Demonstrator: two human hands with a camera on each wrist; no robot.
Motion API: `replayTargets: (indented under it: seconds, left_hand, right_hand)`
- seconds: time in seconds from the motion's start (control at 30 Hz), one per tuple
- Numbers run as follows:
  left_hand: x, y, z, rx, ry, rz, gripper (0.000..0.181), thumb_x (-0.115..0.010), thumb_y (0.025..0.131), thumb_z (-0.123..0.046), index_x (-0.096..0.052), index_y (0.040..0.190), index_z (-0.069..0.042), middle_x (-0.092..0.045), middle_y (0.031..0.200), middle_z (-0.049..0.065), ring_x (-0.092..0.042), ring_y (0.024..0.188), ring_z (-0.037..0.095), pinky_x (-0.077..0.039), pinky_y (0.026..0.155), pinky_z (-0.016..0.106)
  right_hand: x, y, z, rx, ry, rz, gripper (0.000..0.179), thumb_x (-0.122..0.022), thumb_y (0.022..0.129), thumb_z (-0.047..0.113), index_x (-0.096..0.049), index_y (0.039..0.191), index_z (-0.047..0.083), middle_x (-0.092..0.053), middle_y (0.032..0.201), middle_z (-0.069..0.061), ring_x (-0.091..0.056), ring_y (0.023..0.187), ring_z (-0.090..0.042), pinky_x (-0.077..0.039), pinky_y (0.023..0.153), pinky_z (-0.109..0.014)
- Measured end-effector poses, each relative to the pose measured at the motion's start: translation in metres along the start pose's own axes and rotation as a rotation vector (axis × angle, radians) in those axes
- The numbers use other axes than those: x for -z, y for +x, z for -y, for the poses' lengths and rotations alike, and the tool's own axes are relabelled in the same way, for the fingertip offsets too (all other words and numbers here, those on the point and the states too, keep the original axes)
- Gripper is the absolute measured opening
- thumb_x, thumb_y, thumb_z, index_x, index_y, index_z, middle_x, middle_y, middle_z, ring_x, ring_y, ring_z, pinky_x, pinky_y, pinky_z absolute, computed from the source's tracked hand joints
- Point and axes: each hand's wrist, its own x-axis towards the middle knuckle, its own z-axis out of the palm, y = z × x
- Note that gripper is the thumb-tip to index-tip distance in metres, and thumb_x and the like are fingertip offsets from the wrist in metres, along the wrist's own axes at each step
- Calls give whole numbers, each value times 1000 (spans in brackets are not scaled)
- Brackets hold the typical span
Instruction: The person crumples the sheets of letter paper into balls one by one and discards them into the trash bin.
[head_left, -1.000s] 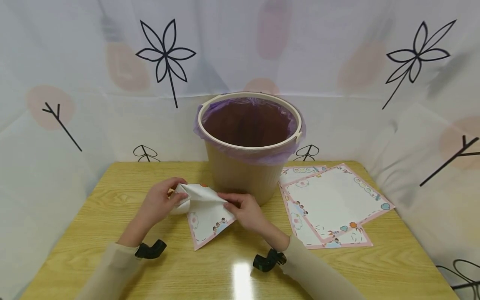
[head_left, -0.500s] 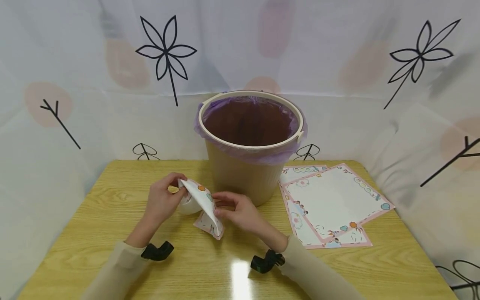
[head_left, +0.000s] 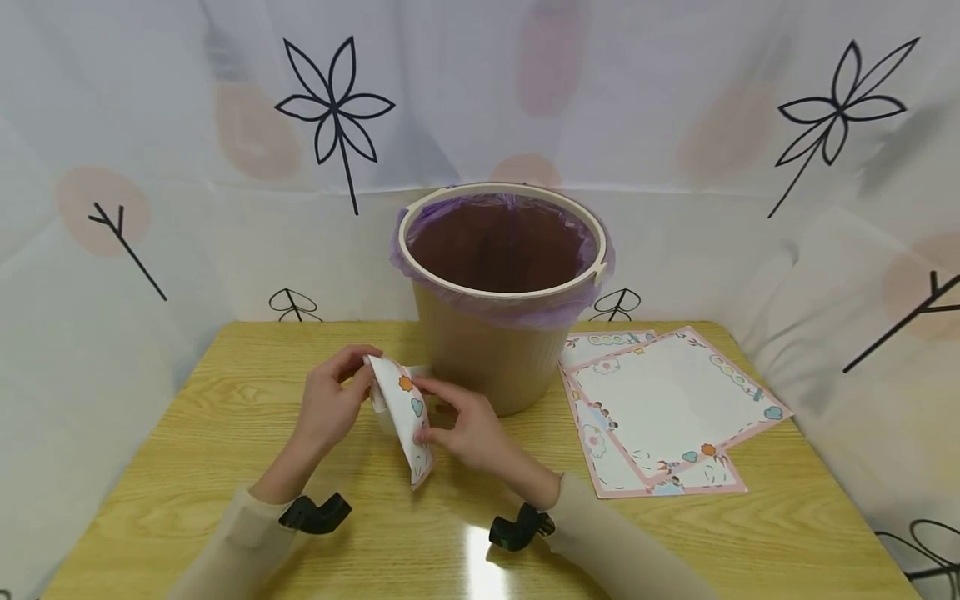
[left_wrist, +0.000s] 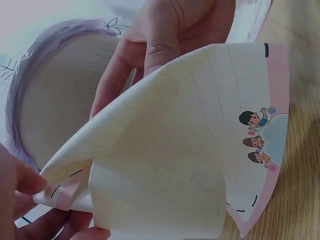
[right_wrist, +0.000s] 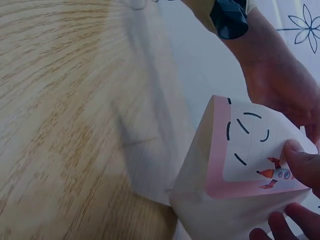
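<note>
A white sheet of paper [head_left: 399, 400] with a pink border and small printed drawings is curled over on itself between my hands, in front of a bin. My left hand [head_left: 335, 402] pinches its upper left corner between thumb and fingers. On the other side my right hand [head_left: 468, 421] holds the curled part, thumb in front and fingers behind. In the left wrist view the paper [left_wrist: 200, 100] shows faint dotted lines inside, and a plain flap [left_wrist: 160, 195] is folded across it. The right wrist view has the right thumb [right_wrist: 304, 165] lying on the paper [right_wrist: 245, 145] beside a printed rocket.
The beige bin [head_left: 491, 358] with a purple liner [head_left: 517, 312] stands behind the hands. More bordered sheets [head_left: 675, 400] overlap on the wooden table [head_left: 187, 467] at the right. A patterned cloth [head_left: 480, 100] hangs around the table.
The paper's right side has been folded over to the left, so its printed face now shows. My right hand has moved slightly left, and my left hand slightly right with the corner.
</note>
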Motion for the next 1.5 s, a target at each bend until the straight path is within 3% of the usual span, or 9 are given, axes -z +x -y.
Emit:
replayTargets:
  seconds: [0.13,0.33,0.53,0.73,0.9,1.03,1.17,1.3,1.5]
  left_hand:
    - [0,-2,-3,7,-11,11,20,-63,99,-14,-67,116,-4,-67,107,12,-61,97,22,-56,78,29]
    - [-2,-6,-7,-31,-4,-54,25,-73,93,-14,-65,113,-3,-67,107,11,-61,97,20,-55,68,22]
    - [-6,-8,-12,-21,-109,-84,20,-68,94,-5,-62,112,2,-66,108,14,-62,99,20,-57,70,25]
    - [-16,-14,-9,28,-276,-112,18,-65,94,3,-57,110,6,-62,102,15,-62,94,18,-57,73,25]
    - [-20,-16,-5,55,-326,-85,15,-60,97,2,-57,111,8,-61,99,11,-62,87,14,-57,72,24]
    - [-21,-17,0,99,-354,-66,15,-59,99,0,-59,111,8,-62,97,9,-62,80,11,-57,70,26]
    - [-22,-18,5,79,-342,-30,17,-62,98,-4,-61,111,6,-62,110,15,-63,94,13,-57,73,26]
    - [-20,-15,12,6,-277,12,18,-66,96,-5,-64,112,3,-61,123,17,-59,112,18,-55,81,25]
    - [-12,-9,20,14,-83,125,21,-66,98,-20,-69,114,-7,-68,112,8,-61,109,21,-52,87,26]
  right_hand:
    - [-1,0,1,7,13,-9,67,-84,77,4,-59,139,9,-59,139,-6,-55,126,-22,-51,96,-43]
    - [-6,3,6,-22,135,10,71,-79,79,-6,-53,143,6,-54,143,-11,-53,129,-26,-51,95,-35]
    - [-13,4,12,-122,291,36,81,-73,82,-13,-38,152,8,-45,150,-17,-48,134,-30,-49,96,-31]
    - [-12,5,12,-134,439,42,95,-67,85,-18,-17,160,11,-40,149,-27,-49,131,-36,-49,96,-32]
    - [-12,9,8,-150,406,21,87,-69,85,-14,-28,157,13,-49,144,-23,-59,117,-28,-52,85,-25]
    - [-13,11,2,-150,400,-8,69,-68,88,-11,-39,149,4,-58,133,-25,-65,107,-23,-52,81,-24]
    - [-14,11,-1,-190,404,-30,53,-67,88,-11,-44,135,-1,-65,121,-26,-67,94,-16,-52,76,-23]
    - [-16,10,-3,-219,412,-32,47,-68,88,-11,-46,128,-1,-68,113,-26,-67,92,-15,-52,76,-24]
    - [-15,9,-5,-266,399,-63,42,-69,87,-10,-53,124,-2,-70,110,-23,-69,93,-19,-54,74,-25]
